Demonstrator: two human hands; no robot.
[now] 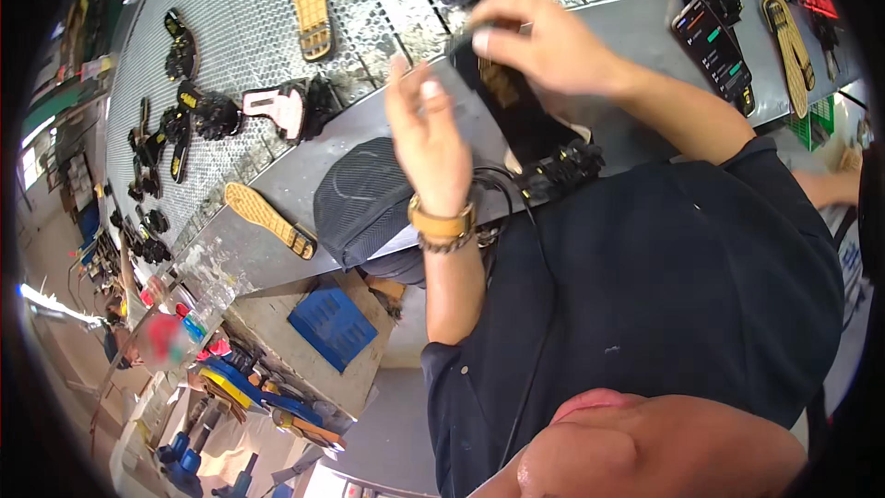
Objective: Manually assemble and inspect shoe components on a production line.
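The black, gold-marked sole (527, 120) slants lengthwise from upper left to lower right, right hand (558, 48) gripping its upper end, left hand (433, 148) spread, empty.

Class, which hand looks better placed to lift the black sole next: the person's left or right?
Probably the right hand: it is at the far end of the black sole, its thumb over the surface. The left hand is open, raised and apart from the sole.
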